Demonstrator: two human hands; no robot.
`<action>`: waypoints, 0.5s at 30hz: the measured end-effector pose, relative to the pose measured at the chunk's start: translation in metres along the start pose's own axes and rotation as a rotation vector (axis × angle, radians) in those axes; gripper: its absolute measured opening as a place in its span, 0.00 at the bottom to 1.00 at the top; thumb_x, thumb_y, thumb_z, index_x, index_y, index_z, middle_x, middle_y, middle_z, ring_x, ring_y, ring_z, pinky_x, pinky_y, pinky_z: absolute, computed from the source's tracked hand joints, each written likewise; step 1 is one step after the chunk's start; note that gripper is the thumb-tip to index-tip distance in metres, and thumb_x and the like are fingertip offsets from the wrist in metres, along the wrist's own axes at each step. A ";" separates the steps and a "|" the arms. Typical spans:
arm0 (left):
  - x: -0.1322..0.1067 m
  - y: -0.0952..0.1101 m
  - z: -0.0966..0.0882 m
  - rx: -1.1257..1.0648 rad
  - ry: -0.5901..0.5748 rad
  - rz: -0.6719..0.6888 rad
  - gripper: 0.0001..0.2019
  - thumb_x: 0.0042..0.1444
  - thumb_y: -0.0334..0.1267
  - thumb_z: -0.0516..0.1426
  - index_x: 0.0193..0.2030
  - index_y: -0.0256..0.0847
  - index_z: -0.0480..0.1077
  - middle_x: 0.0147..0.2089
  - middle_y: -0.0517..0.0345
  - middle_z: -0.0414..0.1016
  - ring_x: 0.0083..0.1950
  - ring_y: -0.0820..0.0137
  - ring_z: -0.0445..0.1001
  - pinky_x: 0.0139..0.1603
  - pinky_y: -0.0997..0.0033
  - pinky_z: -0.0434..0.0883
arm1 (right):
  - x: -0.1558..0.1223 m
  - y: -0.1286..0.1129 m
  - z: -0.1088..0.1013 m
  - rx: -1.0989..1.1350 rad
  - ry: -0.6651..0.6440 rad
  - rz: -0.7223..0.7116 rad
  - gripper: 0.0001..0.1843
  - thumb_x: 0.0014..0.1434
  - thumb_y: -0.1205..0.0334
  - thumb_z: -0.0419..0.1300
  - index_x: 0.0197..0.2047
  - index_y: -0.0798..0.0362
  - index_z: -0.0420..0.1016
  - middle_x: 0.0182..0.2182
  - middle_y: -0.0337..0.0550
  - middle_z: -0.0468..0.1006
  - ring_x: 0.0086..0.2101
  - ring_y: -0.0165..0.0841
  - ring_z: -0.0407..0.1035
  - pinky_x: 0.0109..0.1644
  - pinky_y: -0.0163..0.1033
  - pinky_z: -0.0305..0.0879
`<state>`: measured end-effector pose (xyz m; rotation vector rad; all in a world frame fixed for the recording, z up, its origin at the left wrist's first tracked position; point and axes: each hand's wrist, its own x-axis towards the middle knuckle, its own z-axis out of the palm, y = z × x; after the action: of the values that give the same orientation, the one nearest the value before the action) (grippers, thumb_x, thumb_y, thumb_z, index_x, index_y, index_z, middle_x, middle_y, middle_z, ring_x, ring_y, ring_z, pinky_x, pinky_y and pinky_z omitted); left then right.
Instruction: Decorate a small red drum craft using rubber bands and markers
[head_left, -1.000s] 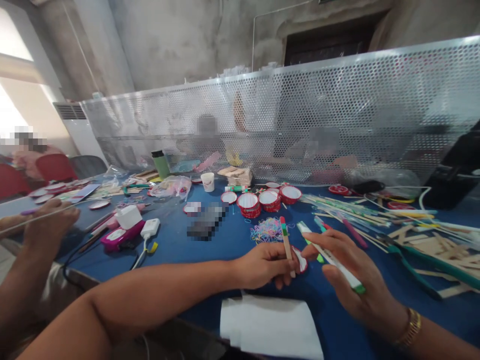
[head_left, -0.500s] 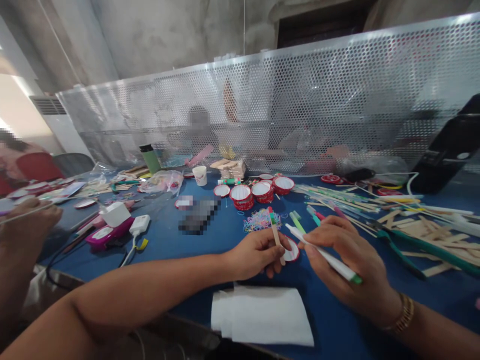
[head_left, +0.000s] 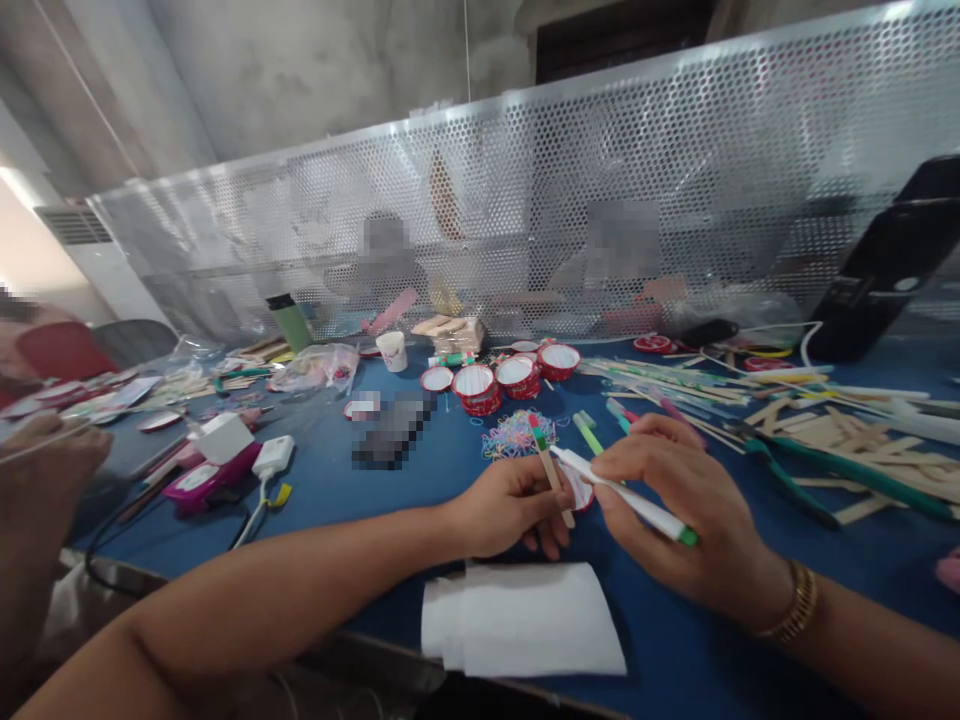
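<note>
My left hand (head_left: 508, 508) pinches a wooden craft stick (head_left: 548, 465) upright at a slant. The stick's top end is coloured red and green; the rest is bare wood. In my right hand (head_left: 686, 498) is a white marker pen (head_left: 654, 513) with a green back end, held like a writing tool. Its tip points left and lies close to the stick; whether they touch I cannot tell. Partly hidden behind my left fingers is a round red-rimmed white lid (head_left: 579, 488). A pile of coloured rubber bands (head_left: 514, 432) lies just beyond the left hand.
Folded white paper (head_left: 525, 620) lies at the near edge. Red tins (head_left: 476, 388) and a paper cup (head_left: 391, 352) stand farther back. Green-handled pliers (head_left: 840, 470) rest over loose sticks (head_left: 892, 450) at right. Another person's hand (head_left: 56, 450) is at far left, and perforated metal panels (head_left: 480, 220) stand behind.
My right hand has brought the marker left, its tip nearer to the coloured end of the stick. My left hand keeps its hold. The view has shifted slightly.
</note>
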<state>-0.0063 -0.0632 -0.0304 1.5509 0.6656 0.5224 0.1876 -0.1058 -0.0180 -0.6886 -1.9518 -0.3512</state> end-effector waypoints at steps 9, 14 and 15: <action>0.001 0.000 0.002 0.011 0.019 0.006 0.25 0.50 0.61 0.60 0.34 0.37 0.65 0.24 0.61 0.73 0.20 0.77 0.72 0.18 0.81 0.64 | -0.004 -0.001 0.001 0.029 -0.034 0.046 0.06 0.56 0.70 0.60 0.37 0.51 0.69 0.28 0.37 0.76 0.27 0.30 0.69 0.49 0.51 0.63; 0.001 0.000 0.002 0.007 0.014 0.018 0.25 0.50 0.61 0.60 0.33 0.37 0.65 0.24 0.60 0.73 0.20 0.77 0.72 0.18 0.81 0.64 | -0.004 -0.002 0.002 0.046 -0.049 0.041 0.05 0.57 0.69 0.59 0.37 0.52 0.70 0.28 0.37 0.77 0.28 0.31 0.70 0.50 0.51 0.63; 0.001 0.000 0.002 0.008 0.015 0.019 0.25 0.50 0.61 0.60 0.33 0.37 0.65 0.24 0.60 0.73 0.20 0.77 0.72 0.18 0.81 0.64 | -0.004 -0.002 0.002 0.047 -0.055 0.042 0.05 0.57 0.69 0.59 0.37 0.52 0.70 0.28 0.37 0.76 0.28 0.31 0.70 0.50 0.51 0.63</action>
<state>-0.0043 -0.0636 -0.0309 1.5635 0.6656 0.5463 0.1864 -0.1076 -0.0224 -0.7141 -1.9879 -0.2624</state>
